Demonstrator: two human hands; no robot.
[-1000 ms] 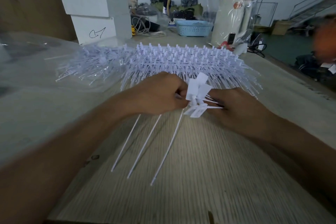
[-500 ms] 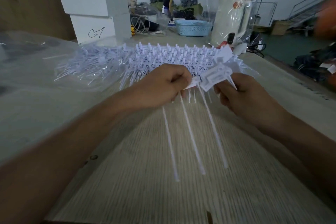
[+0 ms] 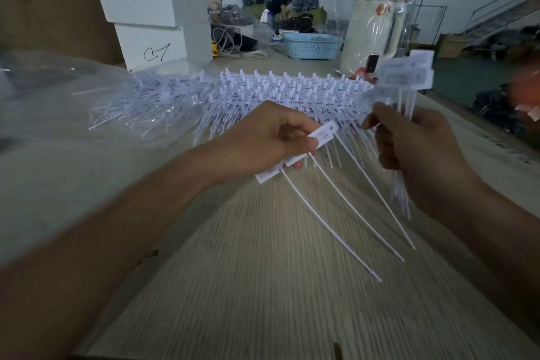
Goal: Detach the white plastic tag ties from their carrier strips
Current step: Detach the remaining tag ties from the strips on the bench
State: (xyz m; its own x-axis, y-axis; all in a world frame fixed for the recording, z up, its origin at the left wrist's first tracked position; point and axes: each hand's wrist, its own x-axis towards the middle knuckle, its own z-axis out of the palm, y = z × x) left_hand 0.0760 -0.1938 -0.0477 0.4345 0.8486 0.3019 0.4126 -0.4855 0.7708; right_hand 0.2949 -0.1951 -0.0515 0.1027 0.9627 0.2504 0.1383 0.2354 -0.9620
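Head view: the left hand (image 3: pixel 274 137) pinches three tag ties (image 3: pixel 321 137) by their flat heads, tails fanning down over the wooden table (image 3: pixel 263 286). The right hand (image 3: pixel 415 149), now apart and raised, grips a bundle of separated ties (image 3: pixel 406 73). Half a second ago both hands met at one cluster. The split looks done; next, likely freeing the left trio. Unseparated strips (image 3: pixel 292 90) lie behind.

Two white cardboard boxes (image 3: pixel 155 14) stand stacked at the far left of a pale wood-grain table (image 3: pixel 263 286), the lower one marked in black pen. Beyond, a blue plastic basket (image 3: pixel 311 45) sits near a person (image 3: pixel 276 13) bending over dark bundles.
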